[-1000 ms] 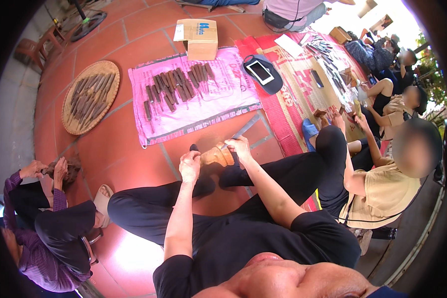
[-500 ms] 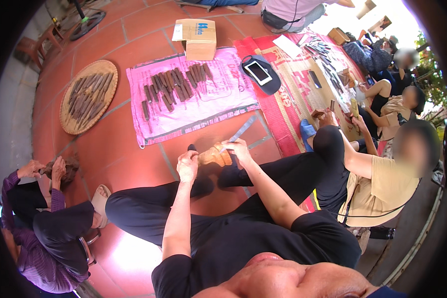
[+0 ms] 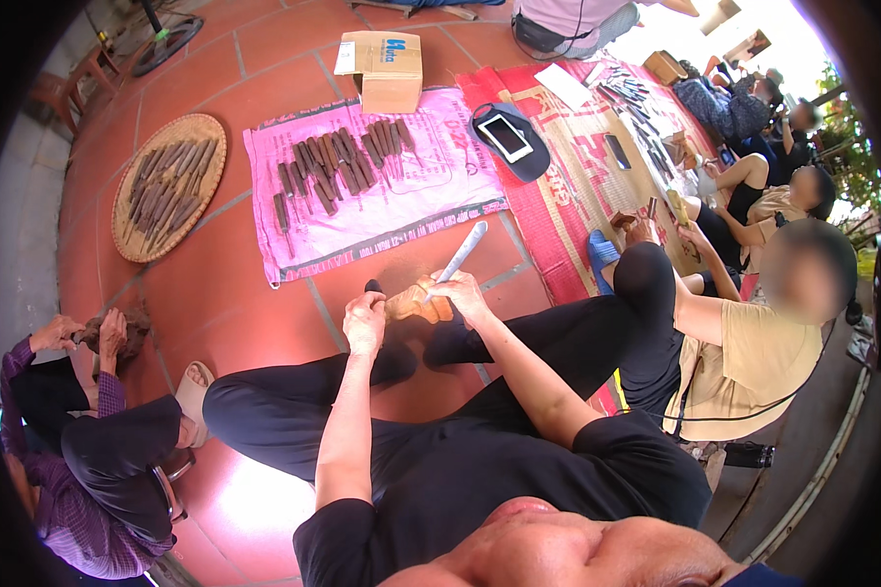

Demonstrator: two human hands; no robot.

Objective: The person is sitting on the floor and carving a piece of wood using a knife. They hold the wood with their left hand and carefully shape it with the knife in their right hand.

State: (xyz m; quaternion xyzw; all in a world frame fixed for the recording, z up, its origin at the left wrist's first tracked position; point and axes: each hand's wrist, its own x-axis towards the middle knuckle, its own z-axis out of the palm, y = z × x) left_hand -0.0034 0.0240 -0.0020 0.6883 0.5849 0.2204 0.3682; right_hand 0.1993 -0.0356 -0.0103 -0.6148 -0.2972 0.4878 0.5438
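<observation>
My left hand (image 3: 364, 325) is closed at the left end of a carved, yellow-brown wooden piece (image 3: 417, 304), held above the floor between my legs. A dark rounded end (image 3: 373, 286) shows just beyond those fingers; what it belongs to is hidden. Pinched in my right hand (image 3: 458, 293) is a long, flat, grey-white strip (image 3: 467, 247), pointing up and away to the right. Its lower end meets the right side of the wooden piece. Whether the strip is a blade or an abrasive cannot be made out.
Ahead lies a pink sheet (image 3: 313, 240) bearing several dark-handled tools (image 3: 335, 164) and a cardboard box (image 3: 390, 73). Left of it is a round woven tray (image 3: 219, 157) with more tools. A cap (image 3: 524, 166) and phone (image 3: 507, 140) rest on the red mat (image 3: 558, 264). People sit close on both sides.
The grey-white strip has swung to a steeper angle against the wooden piece, its far end moving up and left. My left hand keeps its grip. The whole view has shifted slightly.
</observation>
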